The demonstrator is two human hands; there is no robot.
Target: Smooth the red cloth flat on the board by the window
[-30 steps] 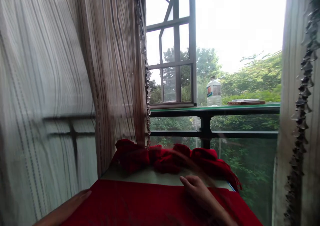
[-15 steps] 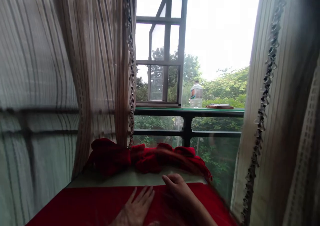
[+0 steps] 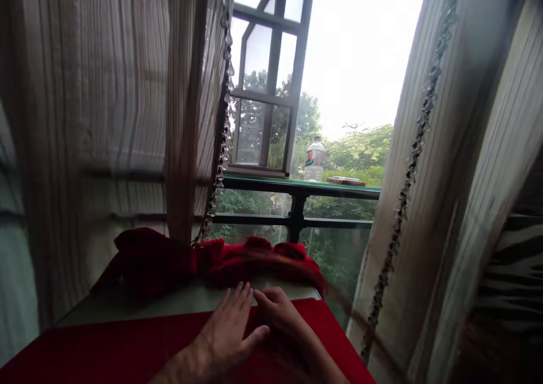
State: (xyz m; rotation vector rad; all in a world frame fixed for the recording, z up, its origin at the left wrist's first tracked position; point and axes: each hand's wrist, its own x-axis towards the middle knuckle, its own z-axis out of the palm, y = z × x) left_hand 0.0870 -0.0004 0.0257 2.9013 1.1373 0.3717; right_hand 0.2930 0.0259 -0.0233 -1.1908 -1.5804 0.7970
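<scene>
Lower centre: my left hand, grip apart, lies over flat red cloth; right hand curled, contents indeterminable. I advise even palm pressure.

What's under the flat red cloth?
A pale surface shows beyond the far edge of the flat red cloth and seems to run beneath. Anything else underneath is covered; can't tell.

Strong backlight; sky blown to white, detail lost. Room side dim. Red cloth sinks into shadow, lower left. Right curtain hazy near top, possibly lens smear.
</scene>
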